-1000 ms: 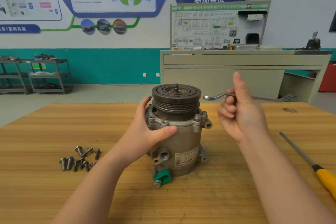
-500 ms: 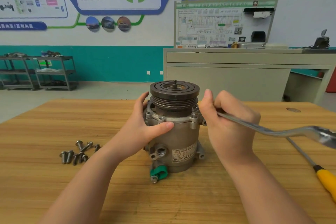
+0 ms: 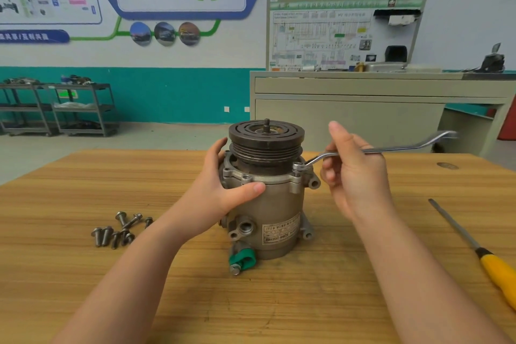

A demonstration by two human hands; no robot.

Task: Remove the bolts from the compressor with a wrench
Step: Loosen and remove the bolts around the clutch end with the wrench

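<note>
A grey metal compressor (image 3: 275, 209) with a dark pulley on top stands upright in the middle of the wooden table (image 3: 335, 301). My left hand (image 3: 223, 190) grips its left side just under the flange, thumb across the front. My right hand (image 3: 354, 173) holds the shaft of a silver ring wrench (image 3: 396, 149). The wrench's ring end sits on a bolt (image 3: 298, 168) at the flange's right side, and its other end points away to the right.
Several loose bolts (image 3: 118, 229) lie on the table to the left of the compressor. A yellow-handled screwdriver (image 3: 480, 254) lies near the right edge. A grey cabinet (image 3: 363, 109) stands behind the table, metal shelf racks (image 3: 58, 109) at the far left.
My right hand has swung the wrench handle from the near right round toward the far right, and the ring end now sits on the flange bolt. The left hand kept its grip.
</note>
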